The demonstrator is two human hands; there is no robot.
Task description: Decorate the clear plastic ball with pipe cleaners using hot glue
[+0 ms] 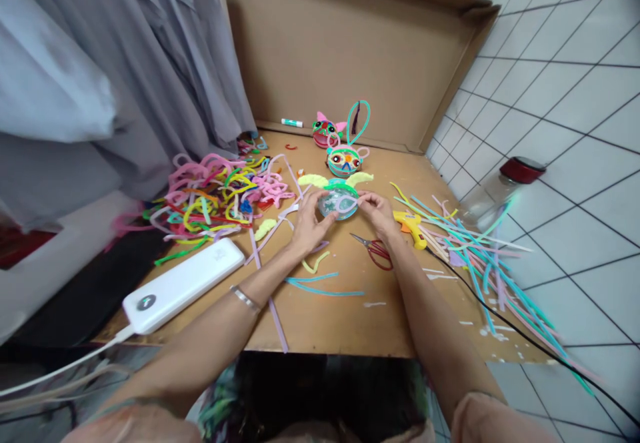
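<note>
My left hand (311, 221) is closed around the left side of a clear round plastic container (326, 204) with a green band and two pale yellow ear-like pieces on top. With my right hand (376, 213) I pinch the end of a pale lilac pipe cleaner loop (345, 204), which lies against the container's front. Red-handled scissors (375, 251) rest on the table just below my right hand. A yellow glue gun (413, 228) lies to its right. Short yellow (316, 264) and blue pipe cleaners (325, 285) lie nearer to me.
A heap of coloured pipe cleaners (220, 193) covers the left; long straight ones (480, 256) spread at right. Two decorated animal-face crafts (345, 161) stand behind. A white power bank (185, 286), a glue stick (292, 123), a red-lidded bottle (500, 193) and a cardboard wall (350, 49) surround the workspace.
</note>
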